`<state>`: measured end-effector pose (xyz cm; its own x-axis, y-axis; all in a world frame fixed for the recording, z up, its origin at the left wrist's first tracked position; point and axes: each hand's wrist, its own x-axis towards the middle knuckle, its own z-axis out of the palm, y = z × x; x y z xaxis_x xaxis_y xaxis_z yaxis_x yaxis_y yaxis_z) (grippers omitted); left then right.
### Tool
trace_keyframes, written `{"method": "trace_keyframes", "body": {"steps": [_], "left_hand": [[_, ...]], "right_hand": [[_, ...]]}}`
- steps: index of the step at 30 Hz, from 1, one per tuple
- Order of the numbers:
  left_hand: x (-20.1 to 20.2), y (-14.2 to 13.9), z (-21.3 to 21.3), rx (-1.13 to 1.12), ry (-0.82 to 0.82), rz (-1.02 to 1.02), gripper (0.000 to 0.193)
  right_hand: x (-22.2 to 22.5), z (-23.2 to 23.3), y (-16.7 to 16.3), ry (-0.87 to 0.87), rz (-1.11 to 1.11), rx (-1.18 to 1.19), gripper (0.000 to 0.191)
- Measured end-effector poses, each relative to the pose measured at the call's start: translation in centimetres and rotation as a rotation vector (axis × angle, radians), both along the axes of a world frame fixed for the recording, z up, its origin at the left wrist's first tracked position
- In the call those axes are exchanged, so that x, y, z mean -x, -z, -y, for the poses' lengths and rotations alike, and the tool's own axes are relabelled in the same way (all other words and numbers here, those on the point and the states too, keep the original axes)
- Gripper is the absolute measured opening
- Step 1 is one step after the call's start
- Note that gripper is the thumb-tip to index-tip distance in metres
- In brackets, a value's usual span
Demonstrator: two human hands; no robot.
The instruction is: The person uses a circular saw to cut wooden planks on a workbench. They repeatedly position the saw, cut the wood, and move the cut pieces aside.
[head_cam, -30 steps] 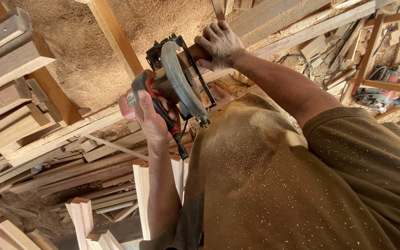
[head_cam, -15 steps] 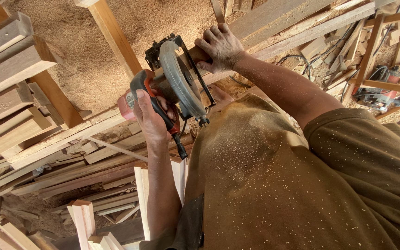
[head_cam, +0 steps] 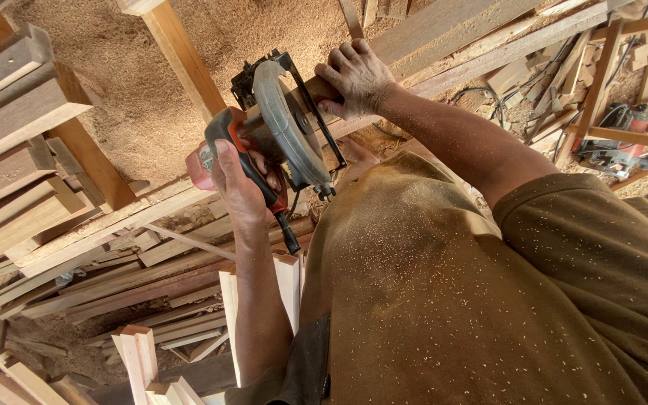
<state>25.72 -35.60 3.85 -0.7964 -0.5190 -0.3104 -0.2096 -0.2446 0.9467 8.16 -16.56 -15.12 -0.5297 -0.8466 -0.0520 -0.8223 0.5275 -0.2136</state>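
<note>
Left hand [head_cam: 238, 180] grips orange saw [head_cam: 275, 135] w/ grey guard; right hand [head_cam: 358, 75] on wood strip [head_cam: 414, 71]

No packages, signs or screens are in front of you here. The one candidate for a label is a pale patch [head_cam: 205, 159] on the red rear end of the circular saw [head_cam: 275, 131], left of centre, just beside the fingers of your left hand [head_cam: 238, 184]; it is small, roughly rectangular, light against the red housing, and too blurred to make out further.
</note>
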Motion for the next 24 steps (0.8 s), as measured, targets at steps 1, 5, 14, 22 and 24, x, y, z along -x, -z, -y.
{"method": "trace_keyframes", "body": {"steps": [1,5,14,22,24], "left_hand": [[0.2,-0.2,0.0,-0.004,0.004,-0.011,0.054],[0.7,-0.6,0.0,-0.005,-0.010,0.014,0.053],[1.1,0.6,1.1,0.025,-0.021,0.042,0.053],[2.0,0.1,1.3,0.013,-0.041,0.062,0.051],[2.4,-0.1,1.3,0.031,-0.042,0.056,0.052]], "right_hand": [[0.0,0.0,0.0,-0.003,-0.008,0.011,0.074],[0.1,-0.3,0.1,-0.002,0.017,0.035,0.073],[0.1,-0.1,-0.3,-0.006,0.033,-0.010,0.072],[0.5,0.0,-0.9,-0.016,0.049,-0.044,0.074],[0.5,0.0,-0.9,-0.013,0.057,-0.044,0.074]]}}
